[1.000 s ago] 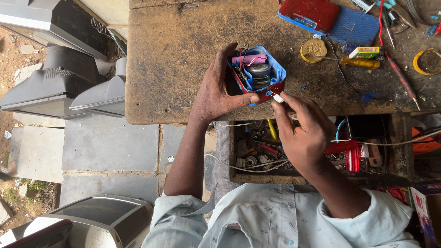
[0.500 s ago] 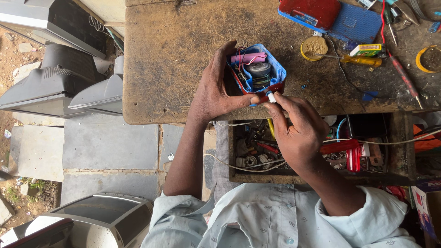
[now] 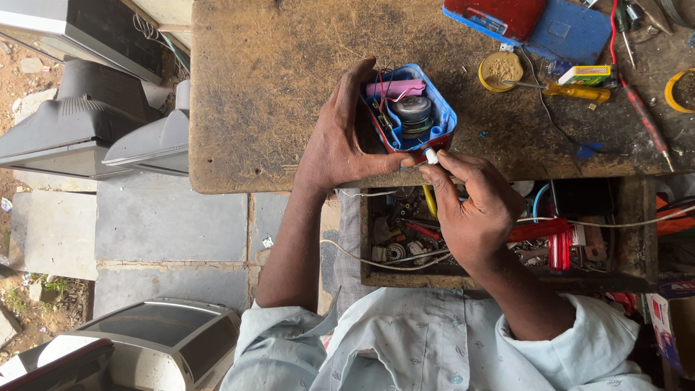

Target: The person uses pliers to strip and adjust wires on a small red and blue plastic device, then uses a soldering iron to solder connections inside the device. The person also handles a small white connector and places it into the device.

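My left hand grips a small open blue and red plastic casing at the near edge of the worn wooden workbench. Inside the casing I see a pink cylindrical cell, a round dark part and thin red and black wires. My right hand pinches a small white-tipped tool between thumb and fingers. Its tip touches the casing's near red edge.
An open drawer of wires, pliers and loose parts sits under the bench. A red and blue cover, a yellow round tin, a yellow-handled screwdriver and red probes lie at the back right. Old grey televisions stand on the paved floor at left.
My right hand with the white-tipped tool has moved up to the casing's near edge. My left hand has kept its hold on the casing.
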